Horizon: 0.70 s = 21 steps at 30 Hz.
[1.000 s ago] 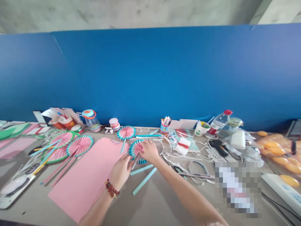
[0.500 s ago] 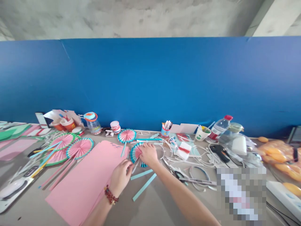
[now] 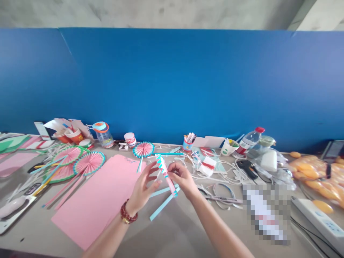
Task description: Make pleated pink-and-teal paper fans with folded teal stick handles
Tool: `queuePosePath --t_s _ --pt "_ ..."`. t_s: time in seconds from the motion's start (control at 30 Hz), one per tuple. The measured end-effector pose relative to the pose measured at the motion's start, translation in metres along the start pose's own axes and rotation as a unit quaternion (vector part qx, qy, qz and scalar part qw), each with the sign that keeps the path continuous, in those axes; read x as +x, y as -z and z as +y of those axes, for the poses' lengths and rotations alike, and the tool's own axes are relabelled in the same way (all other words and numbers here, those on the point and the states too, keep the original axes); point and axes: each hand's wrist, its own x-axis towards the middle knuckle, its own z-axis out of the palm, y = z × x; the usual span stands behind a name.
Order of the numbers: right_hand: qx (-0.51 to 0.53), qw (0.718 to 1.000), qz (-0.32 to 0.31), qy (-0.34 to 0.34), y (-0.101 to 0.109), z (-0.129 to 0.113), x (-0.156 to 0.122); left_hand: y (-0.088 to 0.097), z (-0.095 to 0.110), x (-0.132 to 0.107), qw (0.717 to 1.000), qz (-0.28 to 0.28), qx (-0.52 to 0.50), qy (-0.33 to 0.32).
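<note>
A pleated pink paper fan with blue zigzag edging is tilted in front of me, seen narrow and nearly edge-on. My right hand pinches it near the middle from the right. On its other side, my left hand is open, thumb and fingers apart, close to the fan. Below them, light blue paper strips lie on the table. Left of my left hand is a stack of pink paper sheets. Behind it rests a round fan with a strip handle.
More finished fans lie at the left. Along the blue partition stand a plastic jug, a pen cup, a paper cup and a bottle. Scissors, white cables and a power strip are on the right.
The fan has come up off the table in my right hand and turned from face-up to nearly edge-on. My left hand has opened beside it. The camera view has tilted slightly downward.
</note>
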Motion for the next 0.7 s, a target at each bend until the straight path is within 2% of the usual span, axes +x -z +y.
queuePosePath --t_s 0.07,0.13,0.23,0.3,0.47,0.6,0.7 --pt "0.096 0.995 -0.011 -0.02 -0.002 -0.008 -0.01 -0.007 0.007 0.002 0.998 -0.023 -0.061 0.011" --pt "0.144 0.989 -0.003 -0.02 -0.005 -0.013 -0.017 -0.013 0.011 0.002 0.998 -0.015 -0.059 0.021" --pt "0.093 0.995 0.035 0.03 -0.006 -0.014 -0.023 -0.018 0.012 -0.002 0.999 0.035 0.017 0.032" --pt "0.047 0.996 0.05 0.059 -0.006 -0.015 -0.027 -0.02 0.012 -0.004 0.997 0.051 0.03 0.046" --pt "-0.029 0.997 0.048 0.051 -0.003 -0.022 -0.036 -0.026 0.015 -0.007 0.994 0.059 -0.08 0.049" --pt "-0.012 0.997 0.062 0.047 -0.004 -0.023 -0.04 -0.03 0.021 -0.008 0.994 0.049 -0.1 0.018" --pt "0.042 0.994 0.082 0.06 -0.008 -0.017 -0.041 -0.03 0.027 -0.01 0.998 0.048 -0.007 -0.04"
